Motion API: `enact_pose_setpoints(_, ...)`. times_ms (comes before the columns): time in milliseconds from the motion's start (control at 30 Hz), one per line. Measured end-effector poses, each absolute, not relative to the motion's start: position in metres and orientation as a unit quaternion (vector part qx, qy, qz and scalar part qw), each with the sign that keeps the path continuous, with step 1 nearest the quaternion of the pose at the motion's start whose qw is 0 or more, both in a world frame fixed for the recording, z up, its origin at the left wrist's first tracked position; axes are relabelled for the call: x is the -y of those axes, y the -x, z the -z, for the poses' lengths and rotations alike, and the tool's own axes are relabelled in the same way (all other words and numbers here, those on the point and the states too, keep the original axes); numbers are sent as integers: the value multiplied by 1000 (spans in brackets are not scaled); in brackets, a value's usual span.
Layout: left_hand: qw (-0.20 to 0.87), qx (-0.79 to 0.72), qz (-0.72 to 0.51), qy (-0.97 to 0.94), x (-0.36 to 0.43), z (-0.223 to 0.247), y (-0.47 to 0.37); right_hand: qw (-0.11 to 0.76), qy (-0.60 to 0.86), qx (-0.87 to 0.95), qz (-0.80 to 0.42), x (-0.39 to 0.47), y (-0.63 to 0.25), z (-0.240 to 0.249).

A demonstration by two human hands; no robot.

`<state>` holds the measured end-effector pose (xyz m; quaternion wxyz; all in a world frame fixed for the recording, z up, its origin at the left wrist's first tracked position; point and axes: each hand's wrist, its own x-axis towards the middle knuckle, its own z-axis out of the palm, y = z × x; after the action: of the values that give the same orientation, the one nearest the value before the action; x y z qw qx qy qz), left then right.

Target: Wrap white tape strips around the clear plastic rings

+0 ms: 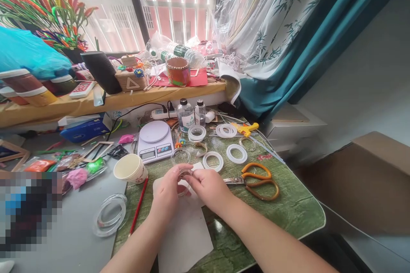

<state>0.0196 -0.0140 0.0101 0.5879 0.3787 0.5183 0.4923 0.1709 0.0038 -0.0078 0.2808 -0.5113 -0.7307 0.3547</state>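
Note:
Both my left hand point(167, 191) and my right hand point(209, 187) are closed on a clear ring point(185, 188), pinched between the fingertips. It is tilted above a white sheet of paper point(185, 239) on the green table mat. Part of the ring hides behind my fingers. Just past my hands lie a white ring mould point(213, 161) and a clear ring point(180, 156). Right of my right hand are scissors point(256, 181) with orange handles, their blade tips partly hidden. A red pencil point(139, 204) lies left of my left hand, near a paper cup point(130, 168).
A kitchen scale point(155, 138) stands behind the cup, with clear bottles point(185, 115) beside it. More white rings point(237, 153) and a yellow glue gun point(245, 129) lie at the back right. Clear rings point(110, 215) rest on the grey surface at left. The mat's rounded edge point(322, 217) is at right.

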Motion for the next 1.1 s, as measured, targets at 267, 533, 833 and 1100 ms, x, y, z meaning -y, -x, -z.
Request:
enact_pose_setpoints(267, 639, -472, -444, -414, 17, -15, -20, 252, 376, 884, -117, -17, -196, -18)
enact_pose_setpoints(533, 694, -474, -356, -408, 15, -13, -16, 162, 324, 928, -86, -28, -208, -43)
enact_pose_setpoints(833, 477, -488, -523, -511, 16, -8, -23, 389, 566, 587, -429, -13, -180, -7)
enact_pose_setpoints(1100, 357, -555, -471, -585, 17, -13, -17, 362, 559, 609, -431, -5, -167, 0)
